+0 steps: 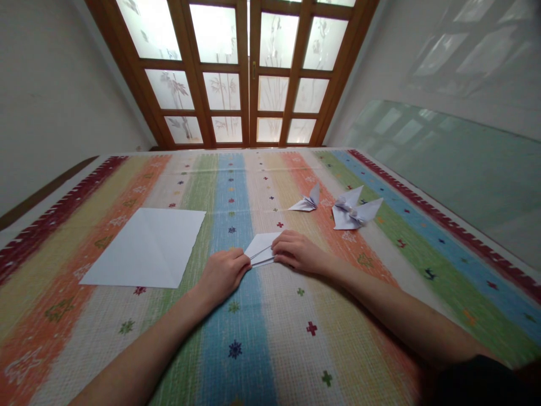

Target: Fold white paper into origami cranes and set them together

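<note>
A folded piece of white paper (258, 246) lies on the table between my hands, with crease or flap edges running along its near side. My left hand (228, 268) grips its left corner, fingers closed. On the right side, my right hand (298, 252) pinches the paper with bent fingers, covering that end of it. A larger flat sheet of white paper (147, 248) rests to the left of my left hand, its right edge slightly ragged. Beyond my right hand sit several folded paper figures with pointed wings, one smaller paper figure (308, 201) and a cluster (354, 210) beside it.
A striped, patterned tablecloth (234, 332) covers the table. Wooden doors (249, 73) with frosted panes stand past its far edge. A pale wall (54, 73) is on the left, and a glossy greenish panel (456, 152) lines the right.
</note>
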Demonstrator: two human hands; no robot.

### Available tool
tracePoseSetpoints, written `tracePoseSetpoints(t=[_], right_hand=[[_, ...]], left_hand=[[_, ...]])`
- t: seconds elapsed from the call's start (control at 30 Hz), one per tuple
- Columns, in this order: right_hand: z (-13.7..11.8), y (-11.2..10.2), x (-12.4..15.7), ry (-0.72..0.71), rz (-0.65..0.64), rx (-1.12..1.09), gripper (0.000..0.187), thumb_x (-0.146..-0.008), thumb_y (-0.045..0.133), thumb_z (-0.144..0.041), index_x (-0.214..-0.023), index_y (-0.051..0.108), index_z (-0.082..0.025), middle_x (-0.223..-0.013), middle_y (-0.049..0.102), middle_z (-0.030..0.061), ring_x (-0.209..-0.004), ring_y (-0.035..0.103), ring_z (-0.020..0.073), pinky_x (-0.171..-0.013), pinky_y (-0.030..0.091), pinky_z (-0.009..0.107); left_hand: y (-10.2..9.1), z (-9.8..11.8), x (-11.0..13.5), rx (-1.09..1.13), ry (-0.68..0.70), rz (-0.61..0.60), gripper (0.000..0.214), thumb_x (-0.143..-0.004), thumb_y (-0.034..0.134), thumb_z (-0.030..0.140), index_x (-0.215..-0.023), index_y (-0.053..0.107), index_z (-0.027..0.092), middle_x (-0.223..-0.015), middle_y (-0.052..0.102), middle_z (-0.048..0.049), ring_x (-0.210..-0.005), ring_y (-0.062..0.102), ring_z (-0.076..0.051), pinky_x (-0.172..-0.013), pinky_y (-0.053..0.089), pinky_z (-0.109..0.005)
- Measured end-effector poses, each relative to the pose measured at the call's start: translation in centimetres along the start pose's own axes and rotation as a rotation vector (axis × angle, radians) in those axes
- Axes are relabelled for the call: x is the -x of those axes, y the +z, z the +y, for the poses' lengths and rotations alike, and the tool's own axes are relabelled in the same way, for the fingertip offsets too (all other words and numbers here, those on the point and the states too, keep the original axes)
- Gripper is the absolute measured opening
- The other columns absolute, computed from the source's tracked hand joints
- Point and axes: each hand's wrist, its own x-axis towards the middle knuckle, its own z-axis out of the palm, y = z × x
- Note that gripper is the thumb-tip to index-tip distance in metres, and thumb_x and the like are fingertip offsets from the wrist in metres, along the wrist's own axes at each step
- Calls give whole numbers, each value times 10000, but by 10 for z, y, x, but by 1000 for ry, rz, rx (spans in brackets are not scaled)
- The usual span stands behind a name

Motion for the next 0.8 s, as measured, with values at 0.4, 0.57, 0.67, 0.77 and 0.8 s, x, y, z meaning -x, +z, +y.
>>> tracePoseSetpoints(t=[0.4, 0.57, 0.67, 0.77, 0.8], right_hand=[[-24, 9, -4, 223, -83, 258, 260, -987, 444, -277, -881, 633, -134, -922, 623, 92, -795, 519, 183, -742, 367, 316], [-32, 10, -11, 348, -117, 315, 245, -984, 446, -258, -896, 635, -130, -937, 621, 91, -805, 534, 184, -748, 353, 325], [-35, 10, -14, 382, -144, 331, 254, -988, 432, -247, -910, 640, -125, -954, 628, 94, -830, 551, 189, -752, 351, 326], [-39, 9, -17, 414, -164, 345, 256, -988, 428, -230, -916, 646, -119, -965, 633, 101, -844, 562, 190, -758, 352, 325], [-40, 9, -18, 427, -171, 351, 257, -988, 428, -227, -918, 649, -117, -970, 635, 104, -845, 564, 190, -759, 353, 325]], left_hand=[[-7, -12, 0, -26, -74, -67, 255, -961, 506, 290, -800, 661, 168, -778, 651, -37, -697, 595, -177, -650, 400, -285], [-5, -13, -1, 47, -162, -51, 299, -973, 483, 327, -784, 650, 167, -767, 630, -36, -716, 590, -177, -676, 414, -283], [-5, -13, -2, 92, -203, -74, 291, -955, 518, 368, -780, 635, 166, -779, 617, -32, -708, 584, -174, -667, 420, -283], [-5, -11, -4, 87, -233, -107, 284, -961, 505, 352, -788, 628, 164, -804, 606, -37, -743, 591, -184, -696, 436, -295], [-6, -10, -5, 72, -243, -115, 281, -965, 496, 338, -787, 626, 162, -815, 602, -41, -759, 592, -188, -713, 441, -301]])
